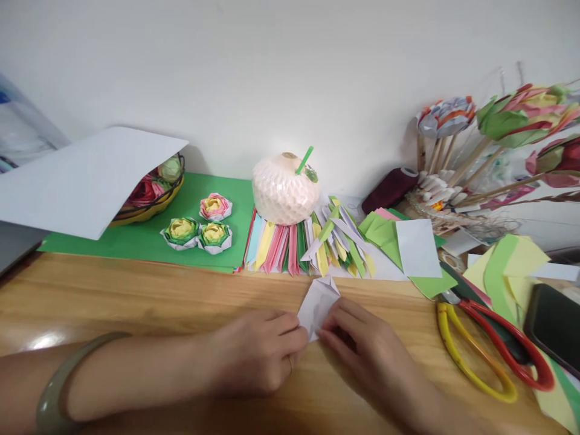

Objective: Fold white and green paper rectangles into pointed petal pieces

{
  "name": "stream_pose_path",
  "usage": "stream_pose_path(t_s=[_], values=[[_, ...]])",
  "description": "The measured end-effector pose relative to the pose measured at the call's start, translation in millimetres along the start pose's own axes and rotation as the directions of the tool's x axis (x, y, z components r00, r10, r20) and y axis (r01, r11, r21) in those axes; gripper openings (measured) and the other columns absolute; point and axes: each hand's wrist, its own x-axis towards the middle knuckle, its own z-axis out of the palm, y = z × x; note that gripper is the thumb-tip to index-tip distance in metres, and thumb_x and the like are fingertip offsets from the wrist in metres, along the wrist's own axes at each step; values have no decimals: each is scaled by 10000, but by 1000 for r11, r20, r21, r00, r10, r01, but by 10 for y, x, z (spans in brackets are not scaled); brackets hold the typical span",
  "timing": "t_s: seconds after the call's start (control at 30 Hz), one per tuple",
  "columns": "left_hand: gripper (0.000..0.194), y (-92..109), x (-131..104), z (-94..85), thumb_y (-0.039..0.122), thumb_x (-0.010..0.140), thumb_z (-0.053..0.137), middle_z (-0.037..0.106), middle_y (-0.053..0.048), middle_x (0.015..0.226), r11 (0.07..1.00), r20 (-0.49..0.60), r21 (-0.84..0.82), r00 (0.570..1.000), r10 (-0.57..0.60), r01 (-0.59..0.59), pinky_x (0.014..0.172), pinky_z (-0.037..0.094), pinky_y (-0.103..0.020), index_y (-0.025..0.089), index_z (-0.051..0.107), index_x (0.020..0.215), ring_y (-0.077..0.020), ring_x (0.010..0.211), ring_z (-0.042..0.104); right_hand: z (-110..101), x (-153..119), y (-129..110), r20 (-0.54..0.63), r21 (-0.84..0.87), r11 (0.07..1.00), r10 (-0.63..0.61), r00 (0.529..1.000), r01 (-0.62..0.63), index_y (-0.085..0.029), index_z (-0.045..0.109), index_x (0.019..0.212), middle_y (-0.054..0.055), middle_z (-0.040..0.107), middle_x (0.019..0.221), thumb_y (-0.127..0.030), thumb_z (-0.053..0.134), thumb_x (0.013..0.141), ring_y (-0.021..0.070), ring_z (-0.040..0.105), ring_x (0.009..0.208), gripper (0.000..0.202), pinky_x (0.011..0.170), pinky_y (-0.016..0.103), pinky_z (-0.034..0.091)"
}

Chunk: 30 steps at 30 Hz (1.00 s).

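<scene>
A small sheet of white paper (318,302), its far corners folded in, lies on the wooden table between my two hands. My left hand (267,350) is closed, with its fingertips at the paper's left edge. On the paper's right edge, my right hand (369,338) pinches with thumb and fingers curled together. Just beyond the paper are folded paper strips (290,248) in several colours, standing under a white textured, coconut-shaped ornament (286,188) with a green straw. More loose green, white and yellow folded pieces (342,238) are heaped beside them.
Scissors (480,350) with red and yellow handles lie right, near a black phone (555,326) and coloured paper sheets. Three paper lotus flowers (215,235) rest on green card (136,248). A basket (156,205) of flowers and a maroon thread spool (389,189) are near the wall.
</scene>
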Motion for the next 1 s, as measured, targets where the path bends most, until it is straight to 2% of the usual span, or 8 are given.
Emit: stream_pose_path(t_s=[0.13,0.37,0.53,0.6,0.73,0.8,0.87,1.0], values=[[215,-2,-11,11,70,891,481,626,-62,803,1000,27,15,1000,10,-10,609,506,-279,121,610,727,-181,776,574,32,2,9,-11,-17,1000,4,1000,-4,-192,491,734,37,558,776,-147,455,899,155,527,664,175,565,249,404],[218,13,-23,55,80,906,450,622,-59,788,999,-10,43,1000,-20,20,611,502,-267,124,601,756,-166,751,571,31,21,6,3,-19,1000,22,1000,-22,-197,476,725,21,549,763,-123,478,877,142,509,642,169,547,232,382],[150,28,-11,100,103,925,436,587,-35,750,996,-23,89,999,-26,28,578,466,-271,99,585,932,-167,717,569,28,9,-3,26,-48,998,48,998,-47,-198,470,733,10,541,766,-104,505,854,143,508,648,158,558,234,372],[129,40,-18,138,156,943,447,551,-8,737,991,-35,107,996,-80,83,555,430,-269,134,563,890,-156,685,548,35,5,-5,36,-70,995,77,996,-74,-199,468,744,8,538,774,-107,516,850,144,508,646,148,560,239,368],[114,61,-48,194,203,957,454,553,-4,809,985,33,66,986,-161,159,594,404,-268,158,540,898,-152,739,538,4,6,12,38,-73,989,129,991,-126,-196,475,812,-3,531,782,-117,529,850,130,494,607,103,543,235,351],[112,57,-54,183,191,955,459,559,-1,816,986,42,67,987,-154,151,602,397,-267,160,540,883,-150,749,535,-52,13,28,43,-66,995,83,996,-80,-193,491,827,8,530,810,-112,487,874,130,495,634,94,559,236,351],[93,35,-44,143,180,940,482,566,-3,814,989,32,82,992,-125,122,603,396,-276,158,547,877,-156,749,532,-127,24,41,83,-76,996,-42,996,49,-191,531,842,27,533,847,-105,435,897,140,496,687,141,588,244,353],[94,-43,7,30,165,902,530,575,-24,795,982,-37,178,997,-64,69,668,430,-330,140,579,826,-187,756,530,-232,46,19,161,-83,944,-305,939,321,-186,612,937,57,560,849,-97,406,886,171,481,740,230,625,282,351]])
